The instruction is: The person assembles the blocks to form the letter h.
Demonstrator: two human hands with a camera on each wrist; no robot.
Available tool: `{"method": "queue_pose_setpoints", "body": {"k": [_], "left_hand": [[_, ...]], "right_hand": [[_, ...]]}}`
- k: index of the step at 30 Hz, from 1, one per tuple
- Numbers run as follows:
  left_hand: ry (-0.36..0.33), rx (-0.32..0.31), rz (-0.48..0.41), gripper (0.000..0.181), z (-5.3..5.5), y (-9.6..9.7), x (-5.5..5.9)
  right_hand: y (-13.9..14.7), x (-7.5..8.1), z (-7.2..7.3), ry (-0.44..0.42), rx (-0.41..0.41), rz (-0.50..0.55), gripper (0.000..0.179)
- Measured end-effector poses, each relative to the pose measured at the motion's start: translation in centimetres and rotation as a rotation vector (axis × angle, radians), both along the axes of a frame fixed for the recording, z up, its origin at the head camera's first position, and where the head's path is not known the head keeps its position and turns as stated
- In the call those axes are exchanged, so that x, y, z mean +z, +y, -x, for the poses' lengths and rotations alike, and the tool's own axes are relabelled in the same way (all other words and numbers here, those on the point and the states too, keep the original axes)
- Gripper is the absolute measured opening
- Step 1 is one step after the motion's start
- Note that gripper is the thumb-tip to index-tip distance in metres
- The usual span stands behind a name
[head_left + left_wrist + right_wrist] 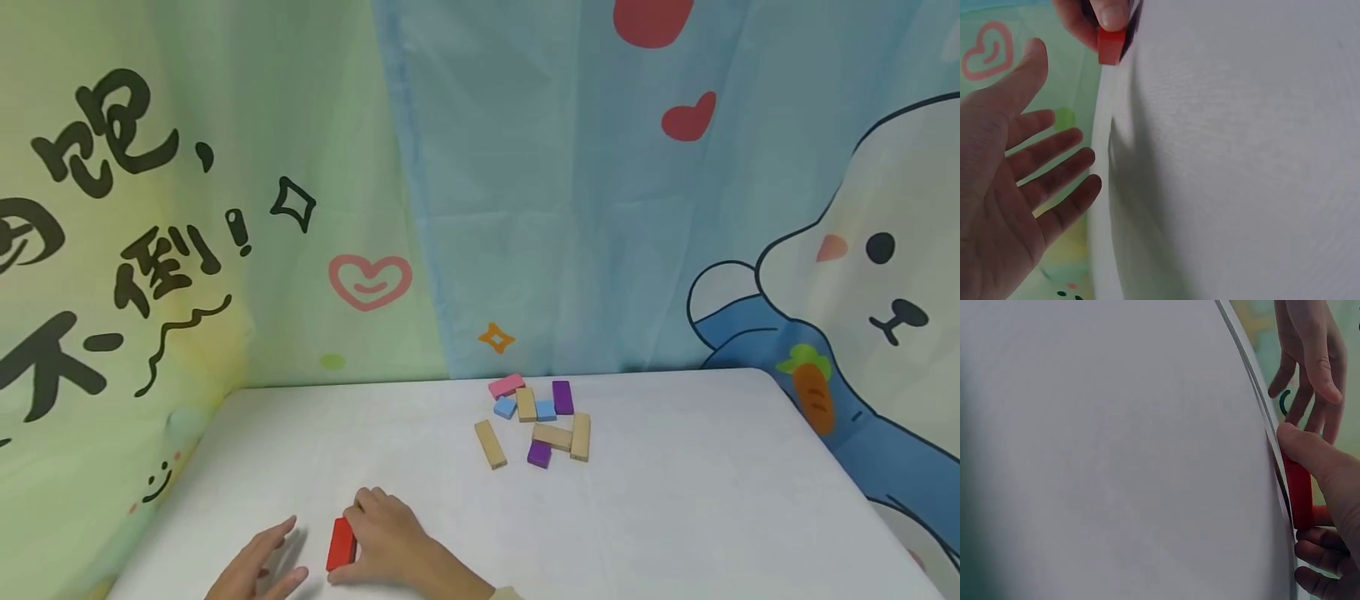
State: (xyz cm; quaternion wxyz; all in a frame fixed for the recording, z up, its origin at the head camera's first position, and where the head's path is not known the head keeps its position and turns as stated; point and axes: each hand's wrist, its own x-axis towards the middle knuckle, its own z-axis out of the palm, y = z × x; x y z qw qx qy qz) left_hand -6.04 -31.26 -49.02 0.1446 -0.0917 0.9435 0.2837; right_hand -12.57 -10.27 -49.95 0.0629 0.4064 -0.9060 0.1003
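Note:
My right hand (392, 540) pinches a red block (341, 545) between thumb and fingers, low on the white table at the front left. In the right wrist view the thumb lies at one end of the red block (1299, 490) and the fingers at the other. To its left is my left hand (258, 562), fingers spread and holding nothing, a short gap from the block. The left wrist view shows that left hand (1016, 162) with straight, parted fingers, and the red block (1110, 47) beyond its thumb under the other hand's thumb.
Toward the back middle of the white table (675, 500) lies a loose group of blocks: several plain wooden ones (491, 444), purple ones (562, 397), light blue ones (545, 410) and a pink one (507, 385). A printed curtain (510, 208) hangs behind the table.

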Motion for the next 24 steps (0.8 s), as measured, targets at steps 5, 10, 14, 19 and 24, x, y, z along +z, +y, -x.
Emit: {"method": "queue_pose_setpoints", "body": {"k": [5, 10, 14, 19, 24], "left_hand": [[0.037, -0.019, -0.005, 0.086, -0.2, 0.3, 0.4], [0.027, -0.026, 0.009, 0.083, 0.0, 0.5, 0.7], [0.023, -0.032, -0.003, 0.082, 0.2, 0.8, 0.7], [0.041, -0.06, -0.016, 0.078, 0.4, 1.0, 0.8], [0.064, -0.118, -0.055, 0.076, 0.8, 1.0, 0.8]], "right_hand": [[-0.8, -0.1, -0.1, -0.016, 0.006, -0.036, 0.065], [-1.1, 0.0, -0.2, -0.023, 0.007, -0.084, 0.073], [-1.0, 0.1, -0.1, -0.013, 0.012, -0.099, 0.08], [-0.2, 0.6, 0.6, -0.1, 0.027, -0.089, 0.09], [1.3, 1.5, 1.7, -0.189, -0.02, -0.048, 0.091]]}}
